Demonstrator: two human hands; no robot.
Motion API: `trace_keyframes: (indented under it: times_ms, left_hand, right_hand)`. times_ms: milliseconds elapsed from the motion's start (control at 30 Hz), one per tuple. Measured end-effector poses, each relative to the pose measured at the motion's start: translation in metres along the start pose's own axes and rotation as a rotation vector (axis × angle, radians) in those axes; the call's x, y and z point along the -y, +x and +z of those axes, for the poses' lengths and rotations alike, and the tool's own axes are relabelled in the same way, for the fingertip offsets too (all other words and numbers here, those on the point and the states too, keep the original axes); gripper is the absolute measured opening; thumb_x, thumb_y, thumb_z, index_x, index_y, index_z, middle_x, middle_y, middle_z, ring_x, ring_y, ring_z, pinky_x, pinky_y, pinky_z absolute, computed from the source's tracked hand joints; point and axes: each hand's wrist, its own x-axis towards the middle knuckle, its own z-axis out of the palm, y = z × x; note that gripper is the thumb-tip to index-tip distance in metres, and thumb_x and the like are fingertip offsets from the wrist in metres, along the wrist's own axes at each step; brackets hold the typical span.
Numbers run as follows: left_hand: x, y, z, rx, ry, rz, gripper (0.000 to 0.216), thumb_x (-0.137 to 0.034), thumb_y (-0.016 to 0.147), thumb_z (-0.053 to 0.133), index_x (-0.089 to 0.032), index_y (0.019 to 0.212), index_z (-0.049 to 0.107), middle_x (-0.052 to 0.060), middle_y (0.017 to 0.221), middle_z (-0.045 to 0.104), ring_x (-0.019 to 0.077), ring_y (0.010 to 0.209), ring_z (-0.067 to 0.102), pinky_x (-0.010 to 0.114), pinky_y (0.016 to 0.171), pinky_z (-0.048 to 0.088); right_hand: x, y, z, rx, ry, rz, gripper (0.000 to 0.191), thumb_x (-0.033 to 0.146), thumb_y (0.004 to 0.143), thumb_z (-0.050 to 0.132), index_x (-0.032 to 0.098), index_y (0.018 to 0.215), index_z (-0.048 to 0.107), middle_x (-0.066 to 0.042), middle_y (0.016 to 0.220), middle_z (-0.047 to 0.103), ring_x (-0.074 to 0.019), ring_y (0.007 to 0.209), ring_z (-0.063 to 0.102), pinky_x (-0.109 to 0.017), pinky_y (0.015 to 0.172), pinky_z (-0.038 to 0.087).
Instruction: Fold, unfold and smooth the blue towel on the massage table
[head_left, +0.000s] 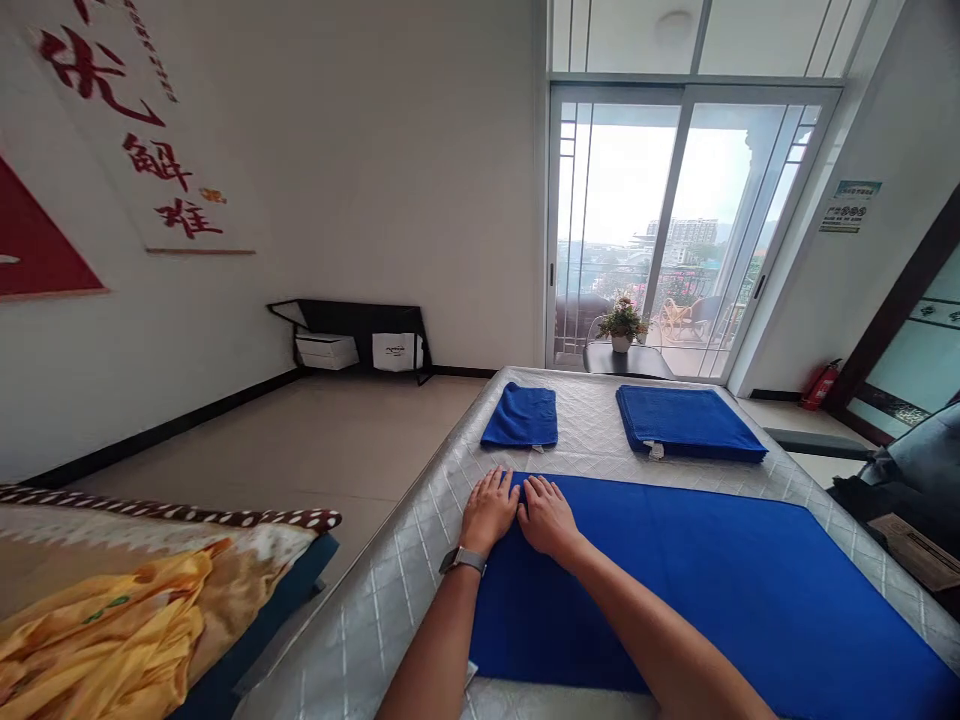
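Observation:
A large blue towel (pixel 675 580) lies spread flat across the mattress (pixel 390 600). My left hand (pixel 489 510), with a watch on its wrist, rests at the towel's far left corner, fingers stretched out. Close beside it, my right hand (pixel 549 515) lies palm down on the same far edge, its fingers extended too. Neither hand grasps anything that I can see. Beyond the hands is a small folded blue towel (pixel 521 415) with a white tag. Farther right sits a neat stack of folded blue towels (pixel 686 420), also tagged.
At lower left, a yellow cloth (pixel 112 630) lies on a patterned bedspread (pixel 255 560). A potted plant (pixel 621 325) stands on a chair (pixel 626 360) before the glass sliding door. A black rack (pixel 360 325) is by the wall; a fire extinguisher (pixel 820 386) stands at right.

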Motion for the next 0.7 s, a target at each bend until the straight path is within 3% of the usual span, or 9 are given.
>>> trace_keyframes:
  times_ms: [267,467,700]
  left_hand:
    - [-0.001,0.0,-0.001,-0.013,0.003,-0.01,0.051,-0.035,0.103,0.039,-0.012,0.145,0.054,0.019,0.15,0.054,0.0308,0.142,0.047,0.048,0.118,0.037]
    - [-0.003,-0.001,-0.006,0.018,0.025,-0.012,0.053,-0.038,0.103,0.038,-0.014,0.148,0.052,0.016,0.15,0.054,0.029,0.143,0.046,0.045,0.118,0.037]
    - [-0.002,0.001,-0.005,0.035,0.007,-0.028,0.055,-0.041,0.103,0.036,-0.014,0.148,0.051,0.015,0.154,0.05,0.028,0.144,0.044,0.045,0.12,0.033]
  right_hand:
    - [-0.006,0.002,0.01,0.042,-0.011,0.03,0.064,0.044,0.104,0.027,0.012,0.159,0.032,-0.01,0.166,0.028,-0.0216,0.154,0.02,-0.042,0.126,0.011]
    - [-0.016,-0.005,0.002,0.034,-0.019,0.089,0.064,0.044,0.104,0.026,0.011,0.159,0.032,-0.01,0.166,0.028,-0.0213,0.154,0.02,-0.041,0.126,0.011]
    - [-0.048,-0.023,-0.014,-0.01,-0.042,0.126,0.06,0.038,0.105,0.024,0.011,0.157,0.036,-0.011,0.164,0.034,-0.0217,0.153,0.024,-0.042,0.125,0.016]
